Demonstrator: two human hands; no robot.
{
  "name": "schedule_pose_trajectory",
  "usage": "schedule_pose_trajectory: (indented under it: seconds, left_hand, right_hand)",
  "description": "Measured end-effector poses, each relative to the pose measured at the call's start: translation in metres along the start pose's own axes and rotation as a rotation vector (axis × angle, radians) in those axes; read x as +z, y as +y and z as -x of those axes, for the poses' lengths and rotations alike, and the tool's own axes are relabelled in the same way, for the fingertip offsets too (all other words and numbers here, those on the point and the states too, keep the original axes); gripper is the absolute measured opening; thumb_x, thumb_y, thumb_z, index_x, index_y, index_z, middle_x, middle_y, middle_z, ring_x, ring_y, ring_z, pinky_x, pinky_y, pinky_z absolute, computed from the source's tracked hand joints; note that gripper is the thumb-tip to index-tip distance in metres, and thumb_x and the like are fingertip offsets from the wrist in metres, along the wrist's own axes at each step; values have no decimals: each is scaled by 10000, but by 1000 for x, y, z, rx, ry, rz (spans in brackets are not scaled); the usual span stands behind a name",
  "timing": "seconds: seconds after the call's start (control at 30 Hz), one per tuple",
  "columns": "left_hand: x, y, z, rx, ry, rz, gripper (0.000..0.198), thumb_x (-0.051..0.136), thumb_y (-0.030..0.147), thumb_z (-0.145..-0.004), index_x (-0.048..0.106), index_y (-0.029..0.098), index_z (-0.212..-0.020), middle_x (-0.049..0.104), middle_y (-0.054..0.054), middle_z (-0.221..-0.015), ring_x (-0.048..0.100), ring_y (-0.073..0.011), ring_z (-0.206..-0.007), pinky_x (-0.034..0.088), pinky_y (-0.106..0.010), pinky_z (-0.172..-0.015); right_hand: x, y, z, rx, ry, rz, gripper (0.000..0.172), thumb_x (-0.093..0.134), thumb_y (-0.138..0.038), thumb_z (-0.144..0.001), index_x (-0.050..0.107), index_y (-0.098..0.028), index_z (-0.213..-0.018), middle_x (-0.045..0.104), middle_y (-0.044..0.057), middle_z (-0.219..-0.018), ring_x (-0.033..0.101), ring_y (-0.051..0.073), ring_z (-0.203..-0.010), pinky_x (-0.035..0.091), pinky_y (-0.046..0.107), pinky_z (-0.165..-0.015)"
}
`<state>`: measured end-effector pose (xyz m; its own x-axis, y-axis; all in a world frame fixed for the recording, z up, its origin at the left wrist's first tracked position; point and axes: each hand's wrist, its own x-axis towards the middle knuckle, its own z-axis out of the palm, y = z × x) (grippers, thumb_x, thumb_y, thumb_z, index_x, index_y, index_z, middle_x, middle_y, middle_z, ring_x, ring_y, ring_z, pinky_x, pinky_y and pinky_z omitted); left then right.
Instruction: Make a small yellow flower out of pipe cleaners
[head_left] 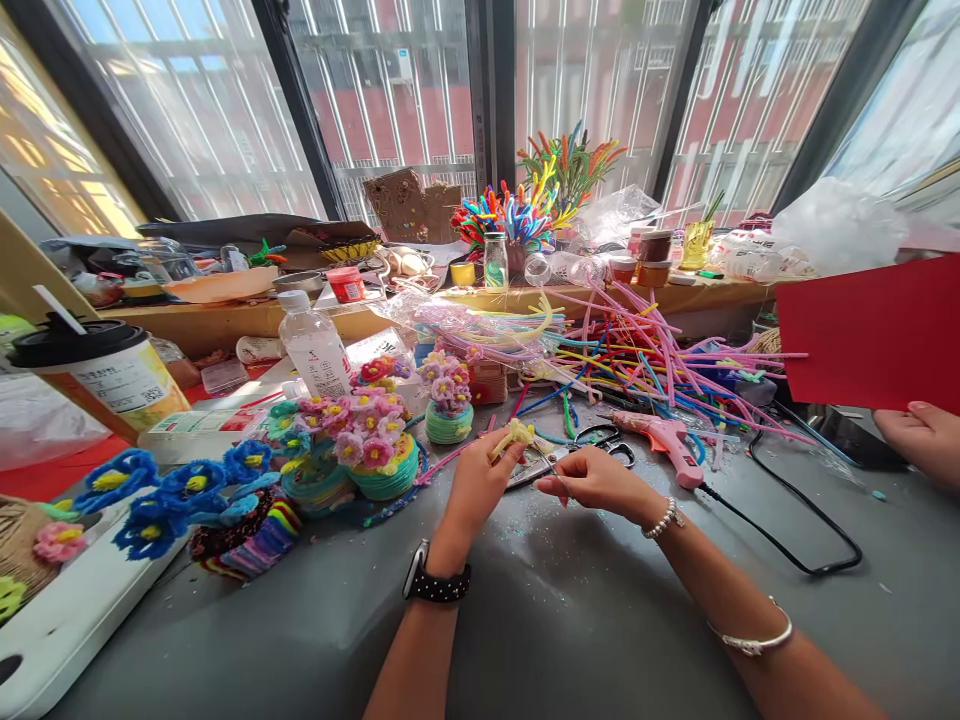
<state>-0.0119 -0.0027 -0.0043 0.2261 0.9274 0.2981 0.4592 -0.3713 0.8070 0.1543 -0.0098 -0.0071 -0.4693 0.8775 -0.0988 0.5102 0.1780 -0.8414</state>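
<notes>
My left hand (pixel 478 482) pinches a small pale yellow pipe-cleaner flower (pixel 519 434) between thumb and fingers. Close beside it, my right hand (pixel 600 482) has its fingertips closed round a thin strand (pixel 553 468) that runs toward the flower; whether this is bare wire or stem I cannot tell. Just behind both hands lie black-handled scissors (pixel 621 453). To their right rests a pink hot glue gun (pixel 667 445) with a black cord. Left of my hands stand small turquoise pots (pixel 384 478) with pink pipe-cleaner flowers (pixel 369 425).
Loose pipe cleaners (pixel 645 350) heap up behind the glue gun. At left are blue flowers (pixel 187 490) in a striped pot (pixel 247 535), a drink cup (pixel 97 370) and a water bottle (pixel 311 345). Another person's hand (pixel 922 440) holds red card (pixel 874 335) at right.
</notes>
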Motion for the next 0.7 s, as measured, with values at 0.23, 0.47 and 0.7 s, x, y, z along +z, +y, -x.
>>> schedule_pose_trajectory:
  seconds: [0.23,0.47,0.7]
  left_hand:
    - [0,2,0,-60,-11,167,270,466,370,-726,565,135,-639,520,24,-590,442,-92,-567,335,-183,-538]
    - [-1,3,-1,-71,-35,220,266,503,374,-704,578,130,-629,540,15,-608,452,-96,-577,335,-182,-539]
    - [-1,-1,0,-81,21,272,245,526,366,-692,604,137,-730,589,-1,-649,507,-114,-622,366,-187,-570]
  right_hand:
    - [3,4,-3,3,19,-63,428,579,-489,-613,363,-151,-466,277,-80,-419,223,37,-414,162,180,-384]
    - [2,1,-1,44,-67,-191,334,595,-442,-617,428,-157,-571,354,-83,-387,312,40,-340,198,170,-347]
    - [-1,1,3,-2,-165,-312,305,555,-430,-679,470,-140,-637,460,-42,-470,406,53,-388,318,170,-391]
